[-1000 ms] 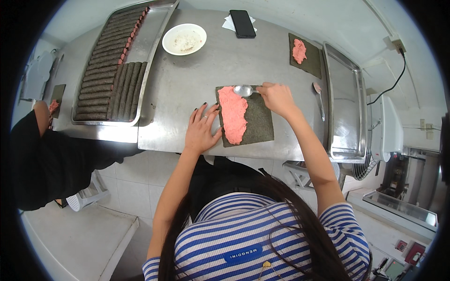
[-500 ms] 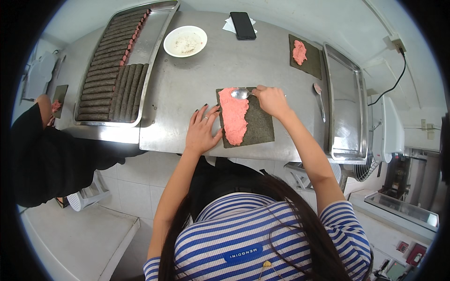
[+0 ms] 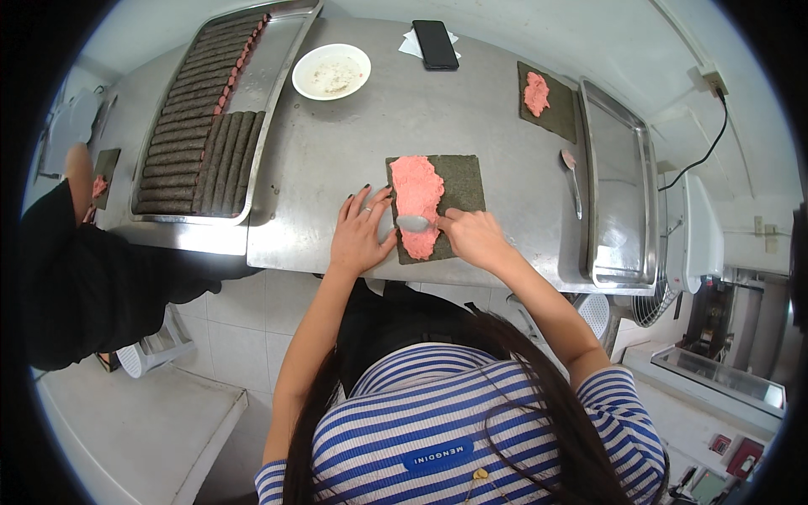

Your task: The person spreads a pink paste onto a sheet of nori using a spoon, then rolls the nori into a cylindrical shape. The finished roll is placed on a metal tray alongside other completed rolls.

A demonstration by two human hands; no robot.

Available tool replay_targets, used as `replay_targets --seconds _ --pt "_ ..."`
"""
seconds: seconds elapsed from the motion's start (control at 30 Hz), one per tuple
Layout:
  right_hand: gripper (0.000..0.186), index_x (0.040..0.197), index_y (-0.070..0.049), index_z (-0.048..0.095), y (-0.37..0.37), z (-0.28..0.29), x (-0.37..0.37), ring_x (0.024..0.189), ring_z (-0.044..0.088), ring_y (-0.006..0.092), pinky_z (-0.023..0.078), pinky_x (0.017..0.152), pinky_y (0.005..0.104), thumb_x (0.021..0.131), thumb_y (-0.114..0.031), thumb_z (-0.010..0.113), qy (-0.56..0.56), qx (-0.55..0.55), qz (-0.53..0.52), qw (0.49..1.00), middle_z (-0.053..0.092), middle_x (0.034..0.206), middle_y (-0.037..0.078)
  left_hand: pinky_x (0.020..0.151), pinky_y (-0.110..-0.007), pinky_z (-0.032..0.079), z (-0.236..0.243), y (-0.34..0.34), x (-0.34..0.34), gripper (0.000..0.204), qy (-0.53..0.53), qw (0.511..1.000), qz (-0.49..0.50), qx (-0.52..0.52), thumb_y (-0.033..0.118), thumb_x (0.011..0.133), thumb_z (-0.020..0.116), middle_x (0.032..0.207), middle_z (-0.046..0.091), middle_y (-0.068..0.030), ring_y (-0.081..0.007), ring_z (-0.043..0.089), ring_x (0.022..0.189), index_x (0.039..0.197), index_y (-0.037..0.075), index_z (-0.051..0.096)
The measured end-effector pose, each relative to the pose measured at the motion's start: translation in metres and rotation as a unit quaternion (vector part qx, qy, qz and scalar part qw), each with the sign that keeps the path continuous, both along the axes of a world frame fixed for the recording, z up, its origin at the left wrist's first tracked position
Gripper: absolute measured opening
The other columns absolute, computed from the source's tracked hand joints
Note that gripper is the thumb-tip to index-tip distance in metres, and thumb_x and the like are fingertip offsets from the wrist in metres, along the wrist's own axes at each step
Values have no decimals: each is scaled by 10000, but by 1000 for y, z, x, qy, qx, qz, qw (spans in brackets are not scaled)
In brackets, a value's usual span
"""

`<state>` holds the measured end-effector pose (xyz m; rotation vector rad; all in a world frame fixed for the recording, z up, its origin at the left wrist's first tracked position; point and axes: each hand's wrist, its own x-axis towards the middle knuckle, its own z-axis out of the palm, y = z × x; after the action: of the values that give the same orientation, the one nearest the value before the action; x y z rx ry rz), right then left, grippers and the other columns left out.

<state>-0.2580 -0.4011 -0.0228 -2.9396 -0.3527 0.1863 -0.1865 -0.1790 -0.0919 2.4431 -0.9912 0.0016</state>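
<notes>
Clenches spoon [image 3: 412,223] in right hand [image 3: 475,238] over nori sheet [image 3: 462,187]; splays empty left hand [image 3: 360,240] alongside; could tear it by overpressing.

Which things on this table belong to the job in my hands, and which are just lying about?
In the job:
metal spoon in the right hand
pink paste
nori-like sheet under it, left hand at its edge
likely also: tray of dark rolls, second paste-topped sheet, spare spoon

Seemingly lying about:
black smartphone
white paper beneath it
white bowl, role unclear
</notes>
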Motion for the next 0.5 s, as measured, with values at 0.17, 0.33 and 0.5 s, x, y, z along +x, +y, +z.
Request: replay_targets --seconds 0.17,0.33,0.5 --pt "127 855 -55 649 -12 8 6 695 652 269 513 574 402 748 -57 581 -68 -17 -12 997 623 816 72 1108 -458 266 -2 1 -1 538 -7 1000 5 0 328 777 640 1407 438 8 -271 342 1339 1250 118 494" --pt "190 899 -66 662 -20 -13 32 682 643 250 507 568 391 734 -45 572 -126 -26 25 991 598 788 61 1106 -455 270 0 -1 -1 533 -7 1000 2 -6 319 771 648 1402 444 10 -274 348 1335 1241 119 496" --pt "122 852 -61 657 -20 -18 56 689 650 251 516 583 388 749 -73 591 -132 -39 33 990 628 819 67 1101 -477 267 -1 1 -3 533 -2 1000 -3 -16 298 762 638 1407 450 -10 -299 357 1334 1234 110 478"
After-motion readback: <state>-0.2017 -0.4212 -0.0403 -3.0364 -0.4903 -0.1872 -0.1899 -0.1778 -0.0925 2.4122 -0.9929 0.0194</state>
